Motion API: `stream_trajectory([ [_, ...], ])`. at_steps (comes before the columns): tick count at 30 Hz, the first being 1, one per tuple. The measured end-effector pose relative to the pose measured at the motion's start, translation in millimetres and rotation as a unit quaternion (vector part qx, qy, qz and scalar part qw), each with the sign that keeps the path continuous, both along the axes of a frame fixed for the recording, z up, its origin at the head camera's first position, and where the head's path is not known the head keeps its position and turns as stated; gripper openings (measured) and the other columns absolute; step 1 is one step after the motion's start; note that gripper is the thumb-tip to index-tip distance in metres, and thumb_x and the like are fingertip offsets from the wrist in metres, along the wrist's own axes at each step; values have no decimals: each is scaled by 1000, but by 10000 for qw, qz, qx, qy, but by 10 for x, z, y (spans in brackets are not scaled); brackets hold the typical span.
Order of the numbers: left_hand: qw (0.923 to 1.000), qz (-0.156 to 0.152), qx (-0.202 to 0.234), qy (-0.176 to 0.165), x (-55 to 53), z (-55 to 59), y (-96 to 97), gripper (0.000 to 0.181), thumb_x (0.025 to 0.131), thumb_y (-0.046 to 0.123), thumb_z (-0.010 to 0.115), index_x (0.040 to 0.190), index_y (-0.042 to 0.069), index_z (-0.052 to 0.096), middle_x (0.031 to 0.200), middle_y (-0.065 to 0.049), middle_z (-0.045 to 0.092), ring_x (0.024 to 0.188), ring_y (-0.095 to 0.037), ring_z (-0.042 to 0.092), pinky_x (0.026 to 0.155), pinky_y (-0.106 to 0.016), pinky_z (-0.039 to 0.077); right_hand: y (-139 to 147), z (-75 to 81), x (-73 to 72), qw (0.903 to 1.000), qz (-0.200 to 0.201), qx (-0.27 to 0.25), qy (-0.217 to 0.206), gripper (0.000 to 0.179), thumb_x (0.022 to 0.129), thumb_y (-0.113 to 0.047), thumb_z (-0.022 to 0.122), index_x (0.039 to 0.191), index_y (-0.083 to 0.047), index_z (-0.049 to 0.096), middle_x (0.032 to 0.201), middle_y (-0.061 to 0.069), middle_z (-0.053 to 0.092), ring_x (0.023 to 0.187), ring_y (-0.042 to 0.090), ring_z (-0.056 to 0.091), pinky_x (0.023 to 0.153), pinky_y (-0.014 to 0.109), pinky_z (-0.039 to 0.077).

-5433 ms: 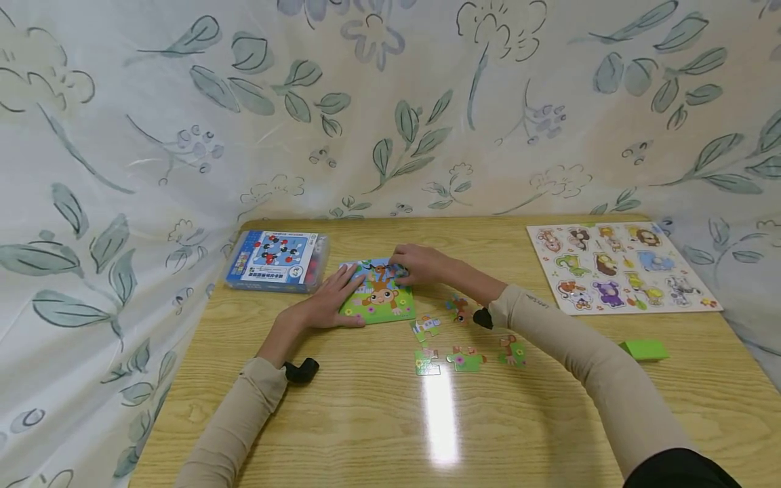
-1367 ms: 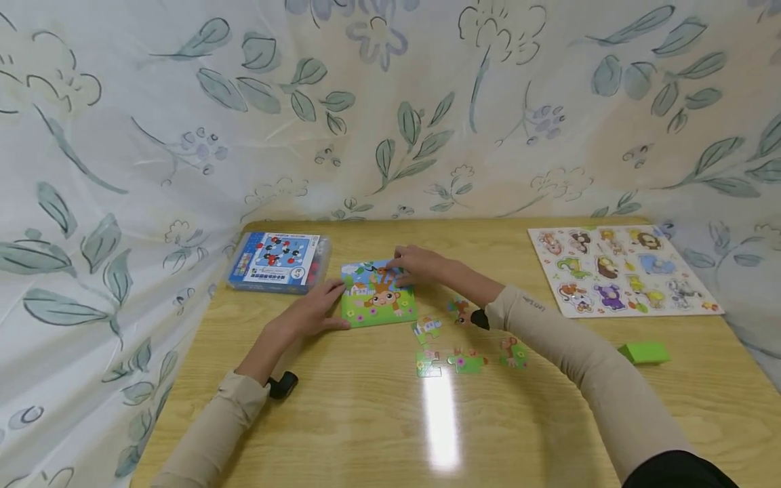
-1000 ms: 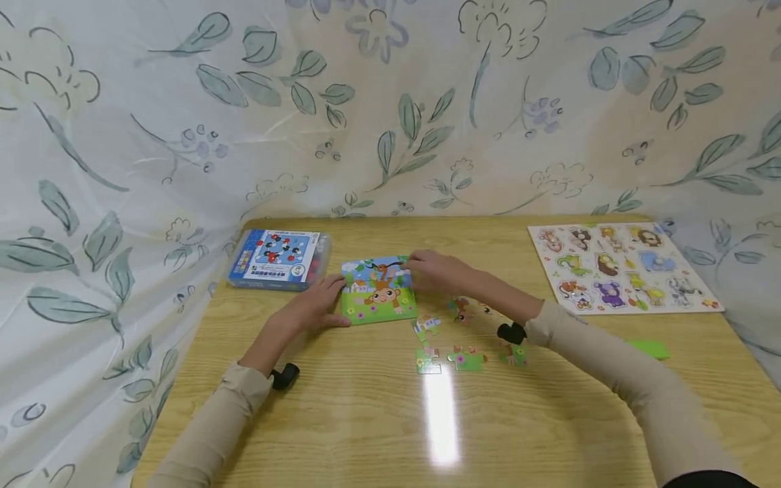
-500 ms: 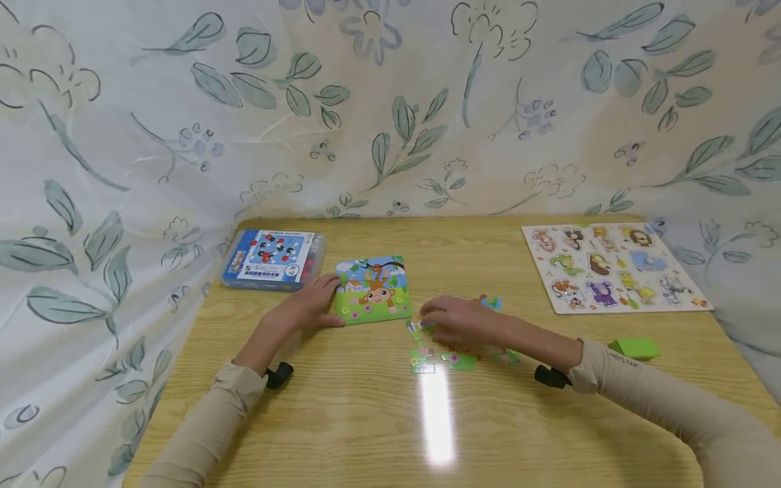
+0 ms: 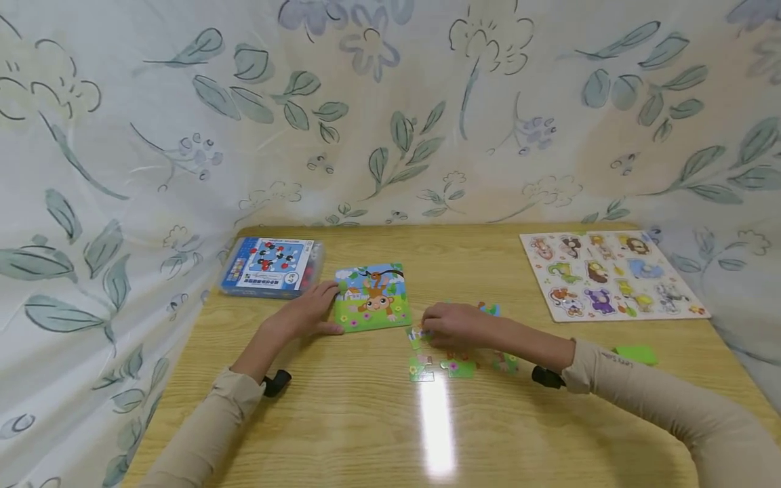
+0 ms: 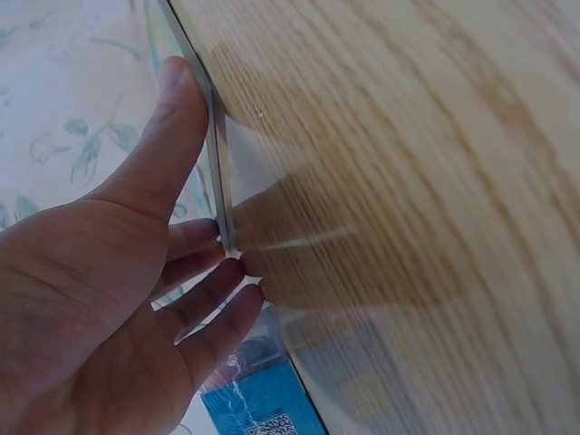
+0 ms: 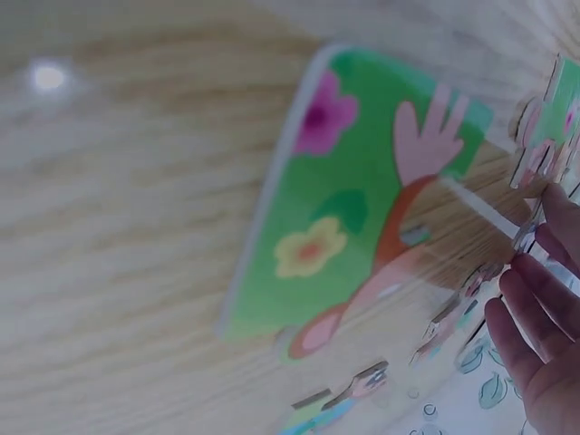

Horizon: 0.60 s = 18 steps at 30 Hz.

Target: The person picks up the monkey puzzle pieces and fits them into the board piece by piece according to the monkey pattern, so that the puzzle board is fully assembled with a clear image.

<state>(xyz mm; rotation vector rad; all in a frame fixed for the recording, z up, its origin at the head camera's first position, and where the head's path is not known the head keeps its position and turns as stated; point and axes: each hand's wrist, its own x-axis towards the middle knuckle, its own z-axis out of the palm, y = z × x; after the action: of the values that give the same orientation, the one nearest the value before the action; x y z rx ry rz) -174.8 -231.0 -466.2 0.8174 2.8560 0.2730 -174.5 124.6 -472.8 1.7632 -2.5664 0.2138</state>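
A square monkey jigsaw puzzle [image 5: 369, 320], its picture whole, lies flat at the table's middle. My left hand [image 5: 308, 313] rests against its left side, fingers loosely extended; in the left wrist view the thumb [image 6: 168, 131] lies along the puzzle's edge. My right hand [image 5: 460, 325] is just right of the puzzle, over the loose pieces. Its thumb and fingertips pinch a puzzle piece [image 5: 414, 337] with a house on it, partly hidden under them. Nearby lie a green piece [image 5: 421, 371] and one with a pink flower [image 5: 462, 369]. A flowered corner piece [image 7: 326, 208] looms large in the right wrist view.
A clear plastic box with a molecule picture [image 5: 271, 266] sits at the back left, close behind my left hand. An animal puzzle board [image 5: 579, 318] lies at the back right. A green block [image 5: 636, 354] is beside my right sleeve. A patterned cloth [image 5: 390, 122] hangs behind the table.
My right hand has left the puzzle's upper right side and moved down to the loose pieces, onto the house piece. Earlier my left hand lay on the puzzle; it has slid back to its left edge.
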Motion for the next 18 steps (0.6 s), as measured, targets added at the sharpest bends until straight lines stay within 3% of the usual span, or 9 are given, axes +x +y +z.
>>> stream_trajectory([
  [7, 9999, 30, -67, -94, 6, -3, -9, 90, 86, 51, 68, 147, -4, 32, 153, -20, 32, 142, -38, 32, 114, -50, 35, -15, -17, -24, 9995, 99, 183, 227, 27, 87, -25, 73, 107, -7, 69, 111, 4, 68, 97, 15, 66, 78, 17, 54],
  [18, 9999, 20, -158, 29, -11, 9, 16, 90, 86, 52, 67, 146, -5, 33, 153, -20, 33, 142, -37, 33, 115, -48, 35, -28, 24, -76, 9980, 342, 107, 523, 17, 83, -22, 76, 96, -13, 69, 99, 2, 67, 81, 9, 64, 67, 15, 51],
])
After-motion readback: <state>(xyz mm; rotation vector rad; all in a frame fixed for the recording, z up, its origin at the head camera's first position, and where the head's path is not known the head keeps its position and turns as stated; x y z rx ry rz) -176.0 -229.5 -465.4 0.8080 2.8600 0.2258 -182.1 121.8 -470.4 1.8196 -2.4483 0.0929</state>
